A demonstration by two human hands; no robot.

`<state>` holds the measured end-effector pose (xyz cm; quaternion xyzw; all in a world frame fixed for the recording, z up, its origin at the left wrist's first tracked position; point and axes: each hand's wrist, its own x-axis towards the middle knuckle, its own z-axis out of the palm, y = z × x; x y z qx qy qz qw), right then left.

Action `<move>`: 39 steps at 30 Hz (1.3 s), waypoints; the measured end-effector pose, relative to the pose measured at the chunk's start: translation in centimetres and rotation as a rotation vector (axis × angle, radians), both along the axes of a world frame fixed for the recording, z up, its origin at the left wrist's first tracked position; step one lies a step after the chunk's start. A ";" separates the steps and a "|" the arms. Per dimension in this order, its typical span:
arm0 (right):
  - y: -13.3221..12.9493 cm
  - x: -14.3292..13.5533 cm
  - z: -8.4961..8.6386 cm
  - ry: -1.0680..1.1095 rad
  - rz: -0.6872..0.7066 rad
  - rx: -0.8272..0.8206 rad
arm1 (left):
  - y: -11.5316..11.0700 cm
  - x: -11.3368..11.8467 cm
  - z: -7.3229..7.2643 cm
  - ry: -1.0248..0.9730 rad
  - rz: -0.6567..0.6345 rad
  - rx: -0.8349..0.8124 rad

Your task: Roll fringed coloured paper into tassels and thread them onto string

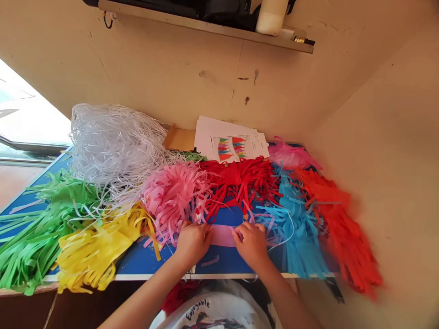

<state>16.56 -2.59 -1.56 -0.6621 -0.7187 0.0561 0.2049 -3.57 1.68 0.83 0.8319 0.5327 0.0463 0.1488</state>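
A pink fringed strip lies stretched flat between both hands over the blue table. My left hand is closed on its left end, and my right hand pinches the right end. Beyond my left hand sits a heap of pink fringed paper. Red fringed paper is behind the strip, and blue fringed paper is to the right of my right hand.
Yellow and green fringes lie left, orange-red ones right. White string is piled at the back left, beside a brown envelope and a picture card. A shelf juts from the wall above.
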 end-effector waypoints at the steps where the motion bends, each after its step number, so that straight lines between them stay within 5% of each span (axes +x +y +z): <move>1: 0.0 0.0 0.0 -0.007 -0.004 0.000 | 0.0 0.2 -0.1 0.020 0.018 0.010; 16: 0.2 0.0 -0.2 0.015 -0.063 -0.003 | -0.5 1.0 -0.7 0.071 0.005 0.142; 19: -0.4 0.2 0.3 -0.045 -0.037 0.133 | -0.1 0.4 -0.9 0.011 -0.293 0.231; 21: -1.3 0.4 0.5 -0.073 0.139 0.161 | 0.3 -0.3 -0.9 -0.016 -0.543 0.266; 23: -2.0 0.7 0.6 -0.075 0.339 0.109 | 0.6 -0.9 -0.8 -0.014 -0.653 0.264; 28: -1.6 1.8 0.4 -0.076 0.490 0.085 | -0.1 -0.4 -0.5 0.019 -0.528 0.266; 39: 1.2 2.4 0.0 0.125 0.360 0.014 | 0.2 -2.8 1.3 -0.147 -0.388 0.079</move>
